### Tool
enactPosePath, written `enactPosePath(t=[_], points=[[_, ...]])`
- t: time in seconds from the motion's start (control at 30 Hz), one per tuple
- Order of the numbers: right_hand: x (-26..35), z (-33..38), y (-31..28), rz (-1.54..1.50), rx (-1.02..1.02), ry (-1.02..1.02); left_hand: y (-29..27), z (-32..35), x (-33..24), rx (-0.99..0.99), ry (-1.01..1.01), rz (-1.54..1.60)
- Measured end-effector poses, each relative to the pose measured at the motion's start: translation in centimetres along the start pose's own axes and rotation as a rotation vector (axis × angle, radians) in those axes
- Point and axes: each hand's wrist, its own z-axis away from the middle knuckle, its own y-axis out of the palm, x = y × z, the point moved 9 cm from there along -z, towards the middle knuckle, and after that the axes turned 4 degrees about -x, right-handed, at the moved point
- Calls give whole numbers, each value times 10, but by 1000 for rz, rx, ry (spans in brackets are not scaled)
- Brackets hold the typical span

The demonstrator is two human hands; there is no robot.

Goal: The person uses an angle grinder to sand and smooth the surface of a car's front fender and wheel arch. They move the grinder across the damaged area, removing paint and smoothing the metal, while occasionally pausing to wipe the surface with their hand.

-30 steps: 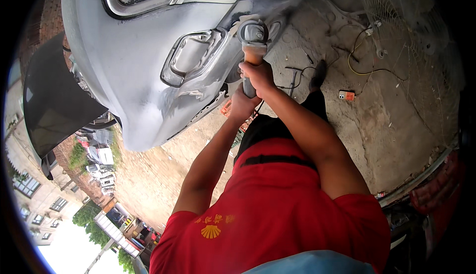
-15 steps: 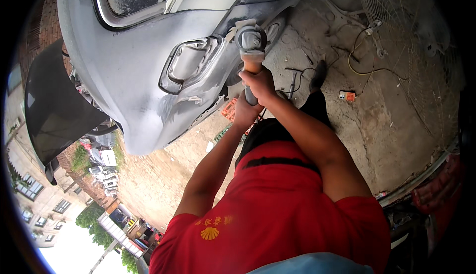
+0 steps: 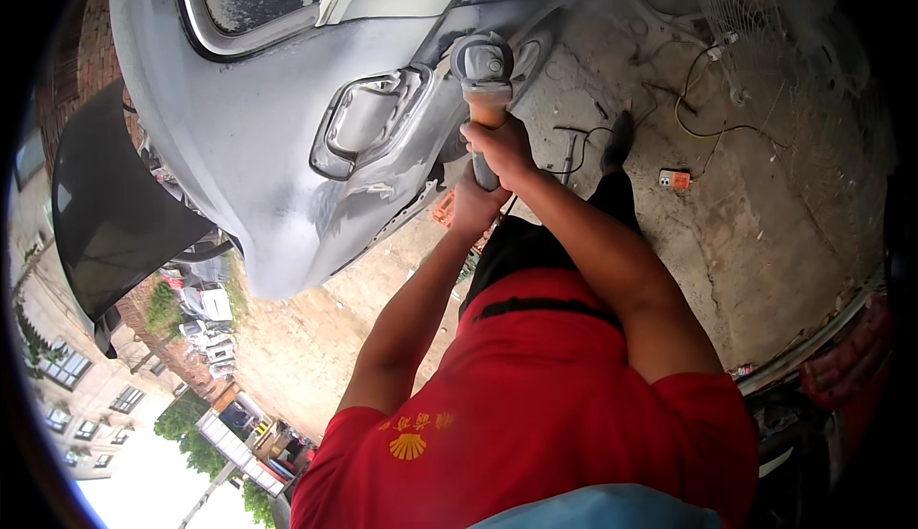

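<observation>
**Two-handed grip on a sander against the grey car body**

Both hands wrap one power tool: the right hand (image 3: 499, 146) closes round the orange-and-grey handle just behind the head, and the left hand (image 3: 472, 206) grips the tail of the same handle below it, fingers pressed around it. The sander (image 3: 484, 70) points up and away from the person, its round grey head lying against the primed grey car panel (image 3: 258, 146), beside the recessed door handle (image 3: 368, 118).

Judging from the angle, the head could tip onto its edge and gouge the panel, or skate into the raised rim of the recess if pressure goes uneven. The cable (image 3: 574, 142) trails near the person's legs over the concrete floor (image 3: 746, 232), where more wires (image 3: 703, 113) and a small orange box (image 3: 674, 179) lie; a snag or a trip looks possible.

Hard to tell: the pad's face is hidden against the metal, so contact cannot be confirmed. Dust haze blurs the panel above the head. The left fingers are partly hidden behind the right wrist, and the person's feet are hidden by the red shirt (image 3: 535, 414).
</observation>
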Motion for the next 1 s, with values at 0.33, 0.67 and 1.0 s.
enactPosePath(t=[0.33, 0.67, 1.0], points=[[6, -11, -5, -51, 23, 17, 7, -8, -6, 9, 21, -51], [-10, -4, -18, -136, -8, 146, 13, -5, -14, 2, 32, -80], [-17, -18, -16, -253, 19, 164, 15, -9, -7, -23, 4, -155]])
